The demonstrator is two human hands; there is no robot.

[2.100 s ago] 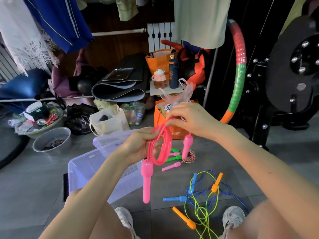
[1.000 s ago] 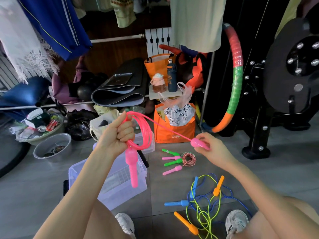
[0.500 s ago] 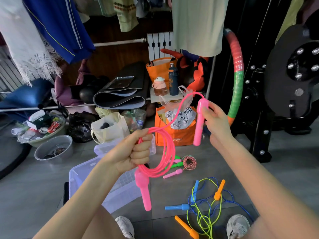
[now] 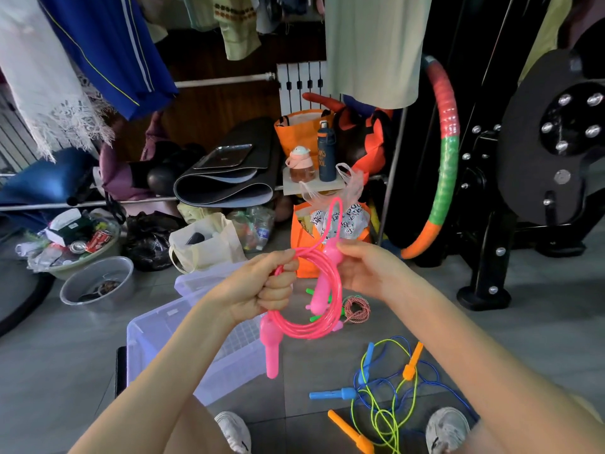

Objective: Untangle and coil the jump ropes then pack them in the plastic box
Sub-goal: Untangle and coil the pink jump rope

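Observation:
My left hand (image 4: 265, 286) grips the coiled loops of a pink jump rope (image 4: 314, 332); one pink handle (image 4: 271, 350) hangs down below the fist. My right hand (image 4: 370, 270) holds the rope's second pink handle (image 4: 322, 290) against the coil, with a last loop arching up above it. The clear plastic box (image 4: 157, 335) stands open on the floor under my left forearm, its lid behind it. A tangle of a blue rope (image 4: 340, 394) and a yellow-green rope with orange handles (image 4: 350, 432) lies on the floor between my shoes. A coiled red-speckled rope (image 4: 357, 308) with green and pink handles lies behind the pink coil.
An orange bag (image 4: 302, 253) stands just beyond my hands. A cream tote (image 4: 209, 244), a grey basin (image 4: 98, 280) and a bowl of clutter sit to the left. A hula hoop (image 4: 445, 165) and a black exercise machine (image 4: 491, 257) stand at the right.
My right hand has brought the second pink handle down and left from head height to the coil. The slack rope now forms one more loop beside my left fist.

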